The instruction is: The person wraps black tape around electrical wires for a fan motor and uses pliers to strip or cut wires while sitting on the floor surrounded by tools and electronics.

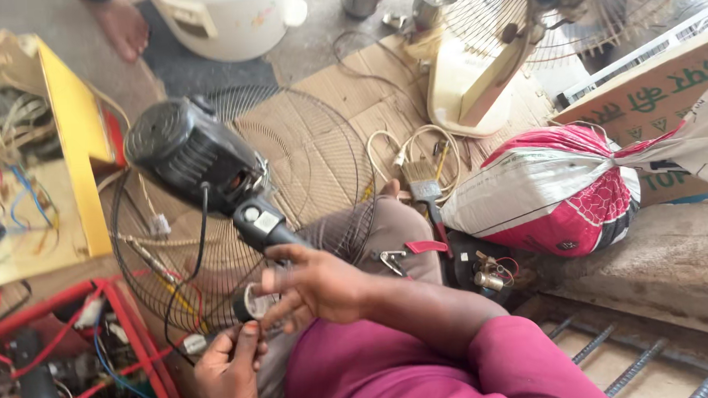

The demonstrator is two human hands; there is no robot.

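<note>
The one camera on my head looks steeply down, close over my lap, facing forward across the flattened brown cardboard sheet [342,104] on the floor.

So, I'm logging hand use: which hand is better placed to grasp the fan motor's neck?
Probably right: the right hand is open, just below the motor neck; the left hand is lower, pinching a small round part.

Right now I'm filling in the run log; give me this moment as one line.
left hand: pinching small round part | right hand: open, fingers at same part | fan motor: over wire guard, on lap
</note>
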